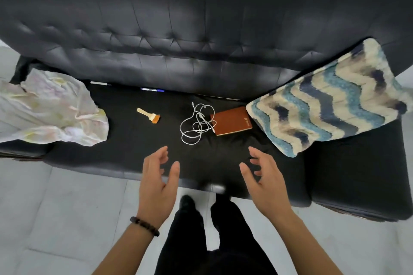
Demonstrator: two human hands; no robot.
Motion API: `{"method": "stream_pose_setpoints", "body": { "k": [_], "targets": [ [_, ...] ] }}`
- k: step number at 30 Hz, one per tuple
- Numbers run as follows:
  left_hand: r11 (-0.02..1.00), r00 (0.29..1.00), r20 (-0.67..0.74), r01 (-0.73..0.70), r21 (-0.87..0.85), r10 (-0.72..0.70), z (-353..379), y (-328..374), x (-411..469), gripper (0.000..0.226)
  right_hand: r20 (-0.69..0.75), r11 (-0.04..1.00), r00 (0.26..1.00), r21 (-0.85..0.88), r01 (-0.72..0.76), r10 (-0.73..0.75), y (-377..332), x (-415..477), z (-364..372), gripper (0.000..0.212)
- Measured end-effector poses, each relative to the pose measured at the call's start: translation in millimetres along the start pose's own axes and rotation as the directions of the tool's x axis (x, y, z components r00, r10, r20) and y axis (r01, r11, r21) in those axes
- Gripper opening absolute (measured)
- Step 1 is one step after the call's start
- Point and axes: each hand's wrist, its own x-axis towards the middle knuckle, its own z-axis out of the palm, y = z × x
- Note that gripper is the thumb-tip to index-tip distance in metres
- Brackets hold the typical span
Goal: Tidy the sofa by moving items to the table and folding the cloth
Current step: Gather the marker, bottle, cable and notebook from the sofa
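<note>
A black sofa (125, 147) fills the view. On its seat lie a crumpled pale cloth (51, 114) at the left, a small wooden-handled brush (149, 115), a tangled white cable (197, 124) and a brown notebook (231, 121) touching the cable. Two pens, one white (100, 83) and one blue (152, 90), rest at the crease under the backrest. My left hand (157, 183) and my right hand (264, 182) hover over the seat's front edge, both open and empty, fingers spread, palms facing each other, short of the cable.
A zigzag-patterned blue and cream cushion (328, 100) leans at the right end of the seat. Light tiled floor (67, 207) lies in front of the sofa, where my dark-trousered legs (201, 230) stand. No table is in view.
</note>
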Motion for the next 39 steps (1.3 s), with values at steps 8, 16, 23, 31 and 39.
{"method": "stream_pose_setpoints", "body": {
  "k": [8,16,23,31,39],
  "targets": [
    [0.987,0.978,0.172,0.099,0.127,-0.120,126.9,-143.5,157.2,0.042,-0.029,0.959,0.960,0.056,-0.278,0.279,91.8,154.6,142.6,0.044],
    [0.776,0.914,0.390,-0.164,0.609,-0.113,277.4,-309.9,257.9,0.081,-0.252,0.810,0.771,0.219,-0.543,0.585,220.1,298.1,277.4,0.081],
    [0.578,0.916,0.398,-0.355,0.735,0.055,313.6,-360.3,240.8,0.067,-0.263,0.622,0.565,0.392,-0.678,0.782,271.7,334.5,301.9,0.093],
    [0.793,0.974,0.217,-0.182,0.581,0.065,270.6,-322.8,249.4,0.030,-0.052,0.458,0.481,0.409,-0.789,0.875,256.2,346.5,265.9,0.061],
    [0.937,0.996,0.047,0.054,0.344,-0.075,242.9,-324.3,214.4,0.029,0.013,0.427,0.570,0.649,-0.630,0.821,242.7,311.3,275.6,0.020]
  ]
}}
